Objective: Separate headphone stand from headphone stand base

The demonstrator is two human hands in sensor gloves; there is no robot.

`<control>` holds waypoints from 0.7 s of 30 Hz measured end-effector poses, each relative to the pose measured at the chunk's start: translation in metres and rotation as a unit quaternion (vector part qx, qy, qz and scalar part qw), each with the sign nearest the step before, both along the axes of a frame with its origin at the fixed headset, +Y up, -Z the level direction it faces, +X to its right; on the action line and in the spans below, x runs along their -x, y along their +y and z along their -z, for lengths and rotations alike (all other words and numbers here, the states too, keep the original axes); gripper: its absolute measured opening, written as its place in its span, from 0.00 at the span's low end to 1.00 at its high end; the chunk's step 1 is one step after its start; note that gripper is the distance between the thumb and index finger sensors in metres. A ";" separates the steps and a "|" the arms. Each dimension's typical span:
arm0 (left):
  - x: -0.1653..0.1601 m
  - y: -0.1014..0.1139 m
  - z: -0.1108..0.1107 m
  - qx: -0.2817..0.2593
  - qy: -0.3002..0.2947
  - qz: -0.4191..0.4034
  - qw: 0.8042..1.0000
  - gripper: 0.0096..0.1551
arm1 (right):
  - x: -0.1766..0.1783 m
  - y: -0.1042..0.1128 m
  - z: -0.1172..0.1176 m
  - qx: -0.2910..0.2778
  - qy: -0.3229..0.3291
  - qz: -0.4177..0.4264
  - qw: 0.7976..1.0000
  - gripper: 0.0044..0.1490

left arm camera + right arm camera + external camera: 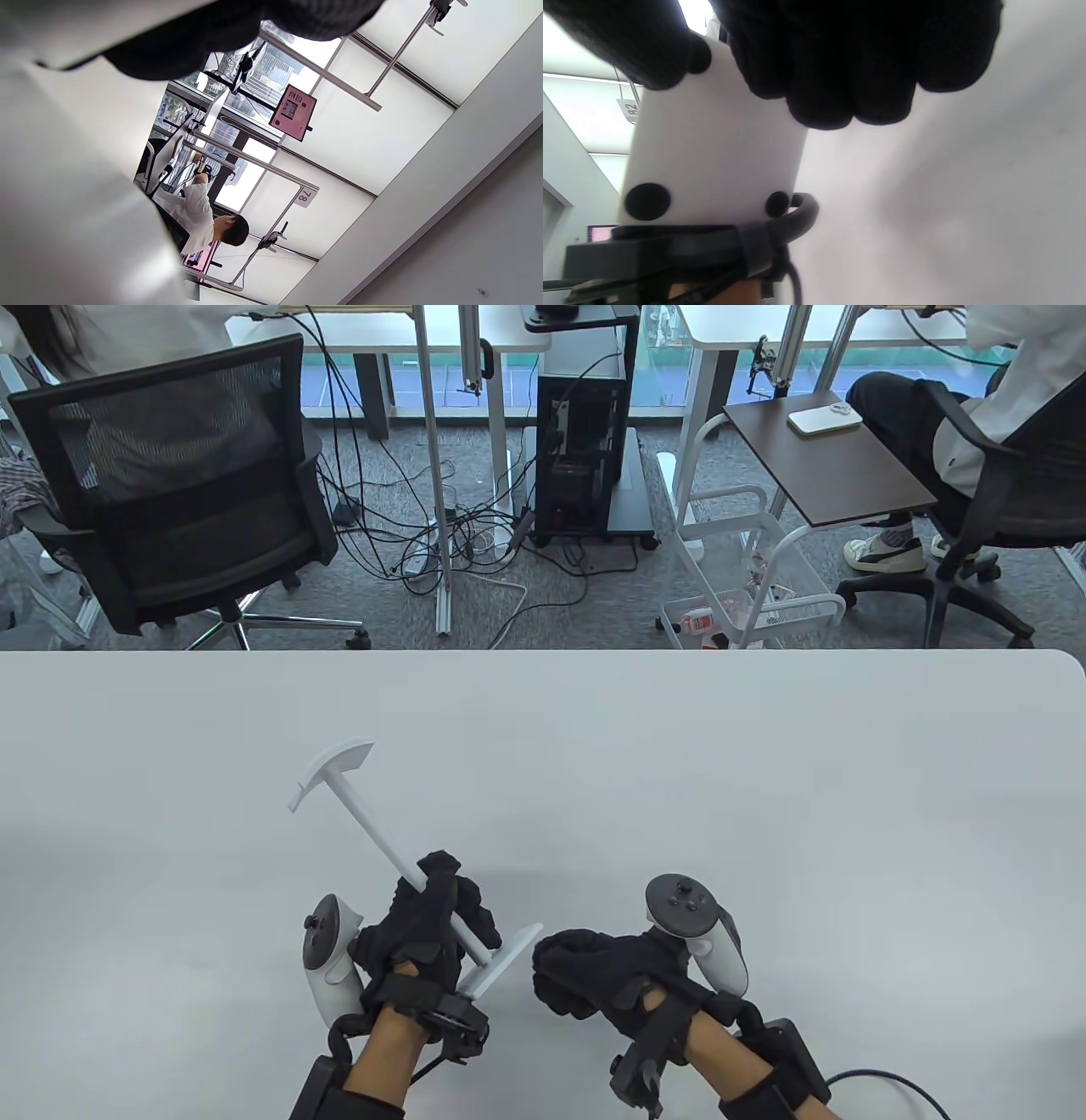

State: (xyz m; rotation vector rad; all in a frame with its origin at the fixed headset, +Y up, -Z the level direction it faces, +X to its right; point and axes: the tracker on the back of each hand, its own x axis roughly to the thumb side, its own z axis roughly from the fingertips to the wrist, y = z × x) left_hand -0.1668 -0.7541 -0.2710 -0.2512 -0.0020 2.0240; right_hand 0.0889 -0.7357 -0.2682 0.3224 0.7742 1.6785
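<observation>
I have the white worktop (764, 780) under me, and just above its near edge I'm holding the headphone stand (373, 823) tilted, its curved hanger pointing away to the left and its pole running back down into my left hand (428, 929), whose fingers are wrapped around the lower pole. The headphone stand base (507, 957), a flat white plate, is still on the end of that pole, and the right wrist view shows my right hand (602, 980) gripping its edge with fingers curled over the plate. I judge the pull-apart is only starting. The risk I see is that the joint lets go suddenly and the light pole swings wide, or that I twist the thin pole off-axis and it binds or snaps at the socket.
</observation>
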 end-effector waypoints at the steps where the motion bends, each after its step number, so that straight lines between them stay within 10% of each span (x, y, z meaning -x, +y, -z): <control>1: -0.003 -0.002 -0.001 0.000 -0.003 -0.007 1.000 0.30 | 0.003 0.000 -0.002 -0.001 -0.002 0.012 1.000 0.38; 21: -0.042 -0.026 -0.015 0.084 -0.060 -0.034 0.994 0.30 | -0.036 0.003 0.015 0.001 -0.077 0.031 0.997 0.48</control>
